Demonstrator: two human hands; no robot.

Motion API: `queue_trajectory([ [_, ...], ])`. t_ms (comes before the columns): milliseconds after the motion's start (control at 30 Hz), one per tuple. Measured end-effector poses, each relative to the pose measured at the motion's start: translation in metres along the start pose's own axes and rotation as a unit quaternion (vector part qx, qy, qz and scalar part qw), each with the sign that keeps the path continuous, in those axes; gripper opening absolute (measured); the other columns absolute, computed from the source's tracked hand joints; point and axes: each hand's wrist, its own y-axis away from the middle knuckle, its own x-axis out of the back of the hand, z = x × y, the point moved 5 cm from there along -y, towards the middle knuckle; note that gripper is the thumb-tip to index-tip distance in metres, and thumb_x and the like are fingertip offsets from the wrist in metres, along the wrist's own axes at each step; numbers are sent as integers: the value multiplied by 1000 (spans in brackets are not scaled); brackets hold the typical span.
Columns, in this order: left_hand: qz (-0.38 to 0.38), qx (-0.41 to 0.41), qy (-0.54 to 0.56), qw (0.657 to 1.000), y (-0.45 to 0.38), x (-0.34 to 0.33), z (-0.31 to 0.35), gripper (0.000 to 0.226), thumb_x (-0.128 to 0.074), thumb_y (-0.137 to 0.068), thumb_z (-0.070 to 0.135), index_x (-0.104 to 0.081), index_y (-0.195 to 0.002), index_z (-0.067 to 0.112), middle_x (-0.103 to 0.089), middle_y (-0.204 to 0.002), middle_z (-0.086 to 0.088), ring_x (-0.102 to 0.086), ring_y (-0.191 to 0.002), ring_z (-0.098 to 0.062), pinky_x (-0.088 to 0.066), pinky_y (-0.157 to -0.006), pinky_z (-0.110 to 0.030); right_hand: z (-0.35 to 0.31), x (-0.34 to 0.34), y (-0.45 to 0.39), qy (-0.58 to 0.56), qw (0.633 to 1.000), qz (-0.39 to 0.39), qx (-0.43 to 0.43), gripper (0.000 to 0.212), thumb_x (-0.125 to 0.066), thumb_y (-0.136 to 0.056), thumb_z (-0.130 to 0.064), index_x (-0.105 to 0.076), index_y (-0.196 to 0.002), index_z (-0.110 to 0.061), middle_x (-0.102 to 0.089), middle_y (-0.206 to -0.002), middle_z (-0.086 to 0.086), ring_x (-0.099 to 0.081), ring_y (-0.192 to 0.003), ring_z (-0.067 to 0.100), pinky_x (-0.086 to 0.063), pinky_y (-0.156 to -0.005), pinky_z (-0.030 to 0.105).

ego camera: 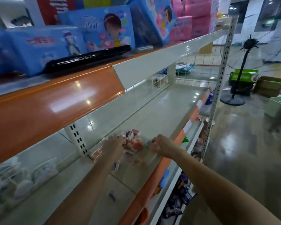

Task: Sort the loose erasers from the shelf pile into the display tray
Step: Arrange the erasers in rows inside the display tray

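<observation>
Reaching into the middle shelf (161,108), both bare arms extend toward the eraser pile (133,140). Left hand (113,146) lies palm-down on the pile's near left edge, fingers spread and fairly straight. Right hand (159,144) sits just right of the pile, fingers curled; blur hides whether it holds anything. One loose eraser (112,196) lies nearer, apart.
</observation>
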Motion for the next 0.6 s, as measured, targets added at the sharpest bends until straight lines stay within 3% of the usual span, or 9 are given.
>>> queue_trajectory([
  [133,31,24,-3,999,-9,-10,2,34,-48,-92,22,-46,-125,18,-51,-124,-3,-47,-116,-23,-41,-91,-34,7,-3,-22,-21,998,-23,48,50,-36,-90,-43,-60,-118,-9,-56,-119,12,-51,-111,28,-38,-90,29],
  [233,47,56,7,997,-11,-13,4,33,-50,-91,22,-48,-124,18,-52,-124,-2,-47,-116,-22,-39,-93,-33,14,-3,-34,-18,996,-28,84,37,-51,-90,-34,-58,-119,-12,-56,-117,11,-51,-109,26,-38,-89,28],
  [433,41,99,-4,994,-17,-10,11,36,-51,-91,22,-48,-127,18,-51,-128,-2,-44,-122,-22,-36,-99,-34,21,-3,-47,-24,984,-18,176,31,-56,-90,-26,-59,-118,-12,-54,-112,8,-53,-104,21,-36,-76,23],
  [600,85,140,57,985,-5,-9,10,34,-54,-90,28,-52,-123,19,-57,-124,0,-46,-119,-20,-35,-97,-32,18,2,-45,-30,972,-8,233,33,-57,-89,-27,-60,-120,-15,-52,-117,4,-51,-106,18,-35,-81,20],
])
